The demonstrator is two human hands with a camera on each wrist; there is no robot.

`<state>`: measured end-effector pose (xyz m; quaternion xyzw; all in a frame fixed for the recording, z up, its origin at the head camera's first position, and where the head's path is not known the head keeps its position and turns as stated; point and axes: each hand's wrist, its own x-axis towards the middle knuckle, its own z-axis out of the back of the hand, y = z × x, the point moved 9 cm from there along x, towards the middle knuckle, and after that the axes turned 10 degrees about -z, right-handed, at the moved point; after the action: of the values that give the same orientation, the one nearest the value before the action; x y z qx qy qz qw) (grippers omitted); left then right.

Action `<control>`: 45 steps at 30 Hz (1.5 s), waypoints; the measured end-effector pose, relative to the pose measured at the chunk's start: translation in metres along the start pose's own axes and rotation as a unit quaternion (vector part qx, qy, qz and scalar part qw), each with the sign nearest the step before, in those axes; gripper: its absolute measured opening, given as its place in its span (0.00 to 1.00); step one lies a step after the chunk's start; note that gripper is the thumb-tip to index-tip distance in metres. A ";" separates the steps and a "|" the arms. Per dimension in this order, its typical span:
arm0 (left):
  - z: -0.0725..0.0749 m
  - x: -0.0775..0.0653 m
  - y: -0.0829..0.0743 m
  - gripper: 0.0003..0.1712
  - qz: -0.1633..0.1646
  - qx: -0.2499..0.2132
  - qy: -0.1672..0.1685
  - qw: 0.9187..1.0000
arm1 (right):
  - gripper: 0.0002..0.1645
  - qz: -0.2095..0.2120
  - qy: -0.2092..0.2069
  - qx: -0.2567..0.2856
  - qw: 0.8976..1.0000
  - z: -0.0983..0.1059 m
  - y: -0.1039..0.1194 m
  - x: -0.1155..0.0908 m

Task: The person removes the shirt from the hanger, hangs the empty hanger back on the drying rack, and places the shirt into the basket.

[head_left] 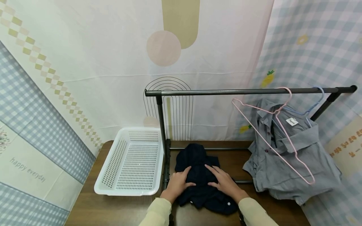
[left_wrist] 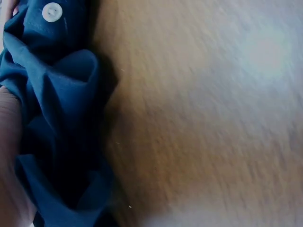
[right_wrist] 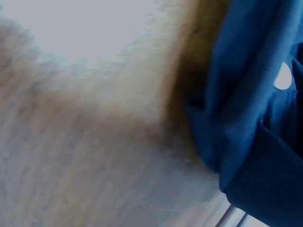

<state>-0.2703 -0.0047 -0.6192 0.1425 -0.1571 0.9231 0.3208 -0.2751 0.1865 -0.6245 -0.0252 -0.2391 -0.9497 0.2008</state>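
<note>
Beneath both grips in the head view lies a dark garment (head_left: 198,175); my left grip (head_left: 178,184) and right grip (head_left: 224,183) rest on it from either side, fingers spread wide rather than pinching, presumably to steady the loose cloth. Left of my left grip stands a white basket (head_left: 128,192), likely placed for easy reach; beyond my right grip, a grey shirt (head_left: 320,166) hangs from the rail (head_left: 215,92). Seen from the left wrist, dark folds lie against my left grip, beside bare bench (left_wrist: 199,118). From the right wrist, bunched cloth shows, but I cannot tell my fingers' state.
</note>
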 end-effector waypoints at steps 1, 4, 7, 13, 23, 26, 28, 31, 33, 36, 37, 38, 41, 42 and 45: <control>0.001 0.001 0.000 0.46 0.003 -0.001 -0.002 1.000 | 0.55 0.005 -0.002 0.001 1.000 0.001 0.001 0.000; 0.004 0.003 0.001 0.44 0.016 -0.018 -0.009 1.000 | 0.54 0.021 -0.005 0.011 1.000 0.006 0.005 0.002; 0.009 0.006 0.003 0.41 0.022 -0.041 -0.019 0.999 | 0.53 0.026 0.004 0.021 0.999 0.011 0.007 0.006; 0.016 0.016 0.009 0.40 0.040 -0.090 0.005 0.995 | 0.49 -0.002 0.053 0.058 0.997 0.022 0.008 0.016; 0.027 0.038 0.025 0.40 0.102 -0.177 0.076 0.976 | 0.43 -0.022 0.112 0.116 0.987 0.040 0.006 0.043; 0.025 0.040 0.032 0.41 0.116 -0.199 0.090 0.969 | 0.42 -0.031 0.128 0.129 0.983 0.037 0.003 0.052; 0.021 0.039 0.038 0.42 0.129 -0.212 0.100 0.963 | 0.41 -0.043 0.141 0.136 0.980 0.031 0.000 0.057; 0.013 0.036 0.047 0.43 0.153 -0.229 0.112 0.955 | 0.40 -0.068 0.161 0.146 0.974 0.022 -0.006 0.064; 0.008 0.034 0.052 0.44 0.170 -0.234 0.118 0.950 | 0.39 -0.080 0.171 0.144 0.971 0.016 -0.010 0.067; 0.000 0.031 0.056 0.47 0.190 -0.232 0.123 0.946 | 0.37 -0.093 0.175 0.124 0.972 0.008 -0.017 0.068; -0.001 0.030 0.056 0.49 0.194 -0.228 0.124 0.946 | 0.38 -0.094 0.172 0.113 0.974 0.006 -0.018 0.067; -0.002 0.029 0.056 0.50 0.197 -0.221 0.124 0.947 | 0.38 -0.096 0.169 0.100 0.976 0.005 -0.020 0.066; 0.003 0.028 0.052 0.55 0.186 -0.182 0.114 0.959 | 0.41 -0.103 0.147 0.057 0.982 0.005 -0.023 0.060; 0.007 0.028 0.050 0.56 0.177 -0.163 0.109 0.964 | 0.42 -0.105 0.140 0.042 0.984 0.007 -0.023 0.058; 0.022 0.031 0.040 0.59 0.130 -0.107 0.082 0.982 | 0.46 -0.105 0.112 0.001 0.988 0.013 -0.023 0.049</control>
<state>-0.3152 -0.0261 -0.5958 0.0095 -0.2453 0.9434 0.2232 -0.3298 0.1927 -0.6157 0.1074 -0.2178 -0.9619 0.1254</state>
